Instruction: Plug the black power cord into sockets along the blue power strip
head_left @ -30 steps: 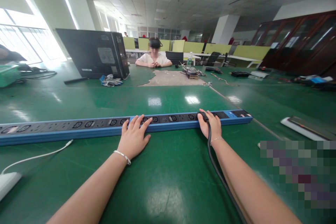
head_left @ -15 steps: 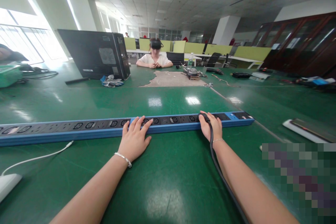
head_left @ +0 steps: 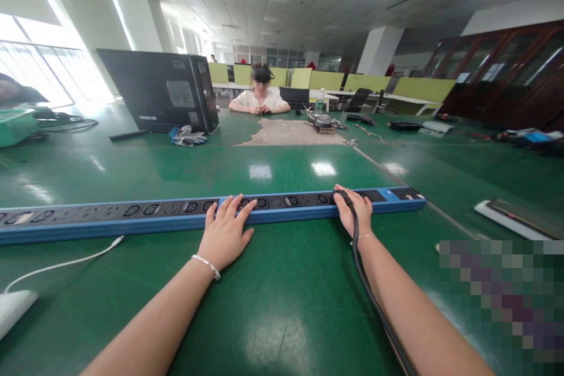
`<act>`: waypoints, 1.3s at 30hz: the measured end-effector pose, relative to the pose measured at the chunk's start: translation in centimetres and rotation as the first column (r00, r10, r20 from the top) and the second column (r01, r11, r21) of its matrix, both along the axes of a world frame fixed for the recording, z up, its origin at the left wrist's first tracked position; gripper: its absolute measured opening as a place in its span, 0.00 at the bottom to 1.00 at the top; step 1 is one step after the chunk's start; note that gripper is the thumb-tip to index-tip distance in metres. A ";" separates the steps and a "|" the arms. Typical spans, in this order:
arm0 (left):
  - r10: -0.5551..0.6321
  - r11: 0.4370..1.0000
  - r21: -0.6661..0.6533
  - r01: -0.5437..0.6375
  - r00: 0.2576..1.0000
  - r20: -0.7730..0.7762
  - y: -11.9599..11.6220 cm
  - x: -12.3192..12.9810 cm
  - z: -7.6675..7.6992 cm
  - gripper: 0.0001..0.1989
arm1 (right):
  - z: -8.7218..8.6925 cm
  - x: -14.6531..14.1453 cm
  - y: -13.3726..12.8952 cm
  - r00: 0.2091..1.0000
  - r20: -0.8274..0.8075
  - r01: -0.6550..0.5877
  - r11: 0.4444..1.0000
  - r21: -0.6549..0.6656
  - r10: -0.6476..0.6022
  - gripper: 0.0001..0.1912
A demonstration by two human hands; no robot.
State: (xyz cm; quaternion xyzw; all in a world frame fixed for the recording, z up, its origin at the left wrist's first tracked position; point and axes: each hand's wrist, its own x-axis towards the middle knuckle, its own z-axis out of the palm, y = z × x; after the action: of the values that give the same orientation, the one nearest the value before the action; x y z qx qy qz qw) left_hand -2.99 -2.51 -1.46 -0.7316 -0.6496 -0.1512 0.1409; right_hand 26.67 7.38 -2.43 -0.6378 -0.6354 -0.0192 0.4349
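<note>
A long blue power strip (head_left: 282, 215) with a black row of sockets lies across the green table. My left hand (head_left: 227, 226) rests on its middle, palm down with the fingers spread. Towards the strip's right end, my right hand (head_left: 360, 214) is closed around the plug of a black power cord (head_left: 365, 282). The plug sits at a socket, mostly covered by my fingers, so I cannot tell how deep it is. From there the cord runs down along my right forearm.
A white cable (head_left: 66, 267) lies at the left front. Beyond the strip stand a black computer case (head_left: 154, 91), gloves (head_left: 187, 136) and a bottle (head_left: 320, 100). A person (head_left: 259, 97) sits across the table (head_left: 282, 299). A white-edged flat device (head_left: 520, 217) lies at right.
Almost nothing differs. My right forearm and the cord have shifted very slightly; both hands stay at the same places on the strip.
</note>
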 end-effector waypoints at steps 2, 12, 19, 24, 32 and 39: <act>-0.001 1.000 -0.001 0.001 1.000 -0.002 0.0 0.0 0.0 0.28 | 0.0 -0.1 0.0 1.000 -0.007 -0.001 1.000 0.004 0.001 0.19; -0.003 1.000 -0.001 0.003 1.000 0.004 -0.1 0.1 0.1 0.28 | 0.0 0.0 0.0 0.999 0.026 0.026 0.998 -0.051 -0.024 0.19; -0.003 1.000 -0.003 0.003 1.000 -0.005 0.0 0.0 0.0 0.28 | 0.7 0.1 0.2 0.998 0.057 0.038 0.991 -0.130 -0.031 0.18; 0.002 1.000 -0.006 -0.002 1.000 -0.008 0.1 0.0 -0.1 0.29 | 1.1 0.4 0.5 0.997 0.076 0.030 0.986 -0.162 -0.018 0.18; 0.001 1.000 -0.012 -0.001 1.000 -0.001 0.1 0.0 -0.1 0.29 | 0.0 0.3 0.0 0.998 0.056 0.003 0.998 -0.064 0.000 0.19; 0.000 1.000 -0.004 0.000 1.000 -0.007 0.0 0.0 -0.1 0.29 | 0.2 0.3 0.0 0.997 0.082 -0.010 1.000 -0.010 0.011 0.19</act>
State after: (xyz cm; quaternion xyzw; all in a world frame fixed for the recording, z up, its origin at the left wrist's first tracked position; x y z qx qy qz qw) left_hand -2.96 -2.49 -1.53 -0.7326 -0.6492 -0.1473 0.1418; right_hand 27.00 7.43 -2.21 -0.6352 -0.6561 -0.0404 0.4055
